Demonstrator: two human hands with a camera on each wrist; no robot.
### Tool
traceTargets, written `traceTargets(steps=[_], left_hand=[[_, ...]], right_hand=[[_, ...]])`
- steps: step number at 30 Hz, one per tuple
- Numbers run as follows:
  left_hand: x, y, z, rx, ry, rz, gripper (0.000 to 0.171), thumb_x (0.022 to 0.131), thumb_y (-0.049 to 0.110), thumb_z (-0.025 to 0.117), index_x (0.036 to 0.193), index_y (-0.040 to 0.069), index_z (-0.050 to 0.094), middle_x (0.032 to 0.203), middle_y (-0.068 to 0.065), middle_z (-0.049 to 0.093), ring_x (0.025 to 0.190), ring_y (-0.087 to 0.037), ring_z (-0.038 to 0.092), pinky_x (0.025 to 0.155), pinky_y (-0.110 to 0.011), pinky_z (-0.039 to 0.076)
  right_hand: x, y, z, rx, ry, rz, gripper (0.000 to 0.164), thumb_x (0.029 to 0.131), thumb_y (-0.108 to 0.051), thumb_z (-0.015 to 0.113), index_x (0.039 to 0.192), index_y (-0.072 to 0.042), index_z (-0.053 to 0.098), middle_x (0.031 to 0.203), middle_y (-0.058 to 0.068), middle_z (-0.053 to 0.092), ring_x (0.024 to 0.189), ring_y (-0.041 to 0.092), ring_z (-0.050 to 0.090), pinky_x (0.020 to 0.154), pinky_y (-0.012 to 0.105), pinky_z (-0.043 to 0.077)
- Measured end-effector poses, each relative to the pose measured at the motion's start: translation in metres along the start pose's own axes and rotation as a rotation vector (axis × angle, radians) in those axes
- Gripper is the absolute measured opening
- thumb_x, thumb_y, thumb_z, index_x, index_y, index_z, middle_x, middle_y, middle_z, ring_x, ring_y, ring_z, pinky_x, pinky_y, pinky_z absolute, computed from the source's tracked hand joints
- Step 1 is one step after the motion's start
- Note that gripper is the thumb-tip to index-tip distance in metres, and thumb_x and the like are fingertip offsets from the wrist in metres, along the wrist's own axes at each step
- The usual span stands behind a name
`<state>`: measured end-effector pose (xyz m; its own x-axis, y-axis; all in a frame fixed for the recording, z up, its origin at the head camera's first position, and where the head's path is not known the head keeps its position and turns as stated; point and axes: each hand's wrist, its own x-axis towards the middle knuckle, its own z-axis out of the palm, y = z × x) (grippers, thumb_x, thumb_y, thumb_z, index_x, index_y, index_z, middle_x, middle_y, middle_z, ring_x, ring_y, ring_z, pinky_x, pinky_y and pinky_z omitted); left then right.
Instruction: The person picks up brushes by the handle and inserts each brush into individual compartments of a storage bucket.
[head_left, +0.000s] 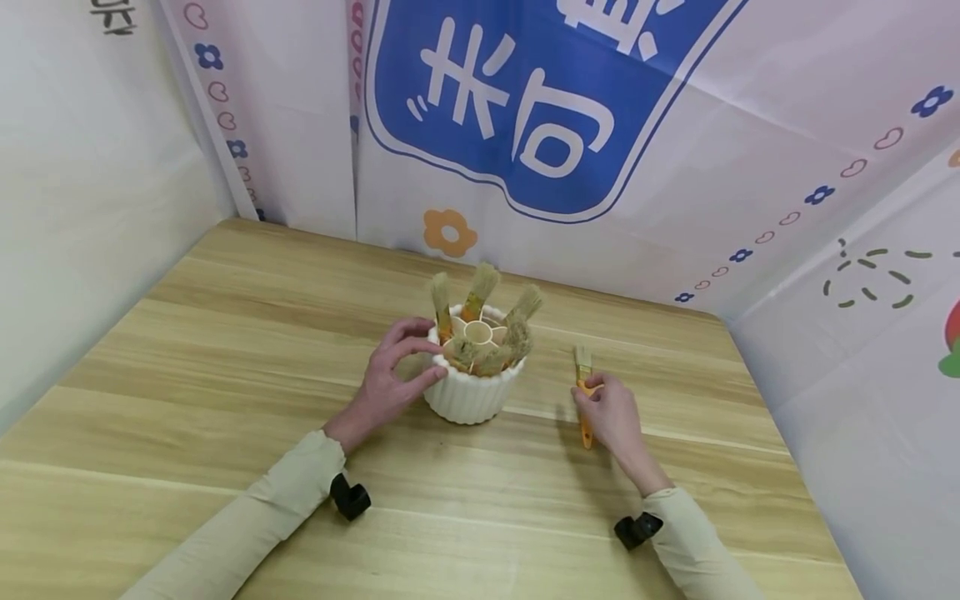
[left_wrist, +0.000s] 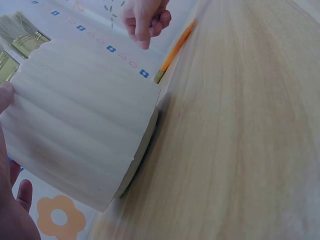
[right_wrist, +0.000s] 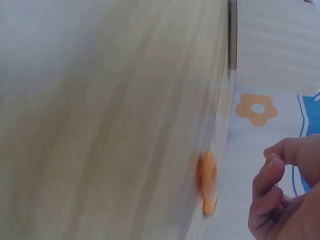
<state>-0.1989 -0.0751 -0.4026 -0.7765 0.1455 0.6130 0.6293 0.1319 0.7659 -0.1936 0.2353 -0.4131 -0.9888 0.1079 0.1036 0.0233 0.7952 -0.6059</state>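
Note:
A white ribbed pot stands upright on the table, with a flower-shaped divider inside its top. Several paintbrushes are in it, bristles up. The left hand holds the pot's left side, thumb on the near wall and fingers round toward the back. To the right, another paintbrush with an orange handle lies on the table, bristles pointing away. Just above it hovers the right hand, fingers loosely curled; the right wrist view shows a gap between this hand and the orange handle.
A wooden table carries everything. White printed sheets rise along its back and both sides. Small black wrist cameras sit at both sleeve cuffs.

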Motion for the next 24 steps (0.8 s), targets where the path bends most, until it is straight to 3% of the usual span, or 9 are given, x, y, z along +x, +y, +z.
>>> traceTargets(steps=[5, 11, 15, 18, 24], left_hand=[[0.0, 0.0, 0.0, 0.01, -0.004, 0.007, 0.02, 0.072, -0.012, 0.07, 0.091, -0.007, 0.064, 0.121, -0.032, 0.048, 0.114, -0.041, 0.045, 0.091, -0.013, 0.04], [0.0, 0.001, -0.001, 0.003, -0.006, 0.003, 0.02, 0.073, -0.011, 0.07, 0.091, -0.007, 0.064, 0.121, -0.032, 0.047, 0.114, -0.041, 0.045, 0.091, -0.014, 0.04], [0.0, 0.002, -0.001, 0.001, -0.014, -0.007, 0.02, 0.073, -0.01, 0.069, 0.092, -0.007, 0.064, 0.122, -0.032, 0.047, 0.116, -0.041, 0.045, 0.092, -0.014, 0.04], [-0.001, 0.002, -0.001, -0.002, -0.019, -0.011, 0.02, 0.074, -0.01, 0.069, 0.092, -0.007, 0.063, 0.122, -0.032, 0.047, 0.116, -0.041, 0.045, 0.092, -0.014, 0.04], [-0.001, 0.001, -0.001, 0.0, -0.012, -0.005, 0.02, 0.073, -0.011, 0.069, 0.092, -0.006, 0.064, 0.122, -0.031, 0.047, 0.115, -0.042, 0.045, 0.091, -0.014, 0.041]], right_hand=[[0.009, 0.009, -0.002, -0.063, -0.057, 0.072, 0.029, 0.086, -0.021, 0.06, 0.099, 0.005, 0.059, 0.076, 0.017, 0.067, 0.056, 0.015, 0.056, 0.047, 0.022, 0.042], [0.022, 0.016, -0.002, -0.154, -0.059, 0.069, 0.028, 0.084, -0.021, 0.062, 0.092, 0.006, 0.065, 0.08, 0.018, 0.069, 0.062, 0.018, 0.057, 0.052, 0.024, 0.044], [0.03, 0.016, 0.0, -0.183, -0.097, 0.106, 0.025, 0.084, -0.022, 0.062, 0.07, -0.001, 0.064, 0.061, 0.005, 0.06, 0.052, 0.013, 0.049, 0.046, 0.021, 0.038], [0.035, 0.016, 0.001, -0.195, -0.153, 0.155, 0.037, 0.086, -0.023, 0.06, 0.052, -0.01, 0.052, 0.045, -0.005, 0.042, 0.042, 0.008, 0.035, 0.039, 0.019, 0.028], [0.041, 0.014, -0.001, -0.241, -0.204, 0.176, 0.046, 0.083, -0.023, 0.059, 0.043, -0.017, 0.039, 0.039, -0.009, 0.029, 0.039, 0.005, 0.025, 0.037, 0.018, 0.02]])
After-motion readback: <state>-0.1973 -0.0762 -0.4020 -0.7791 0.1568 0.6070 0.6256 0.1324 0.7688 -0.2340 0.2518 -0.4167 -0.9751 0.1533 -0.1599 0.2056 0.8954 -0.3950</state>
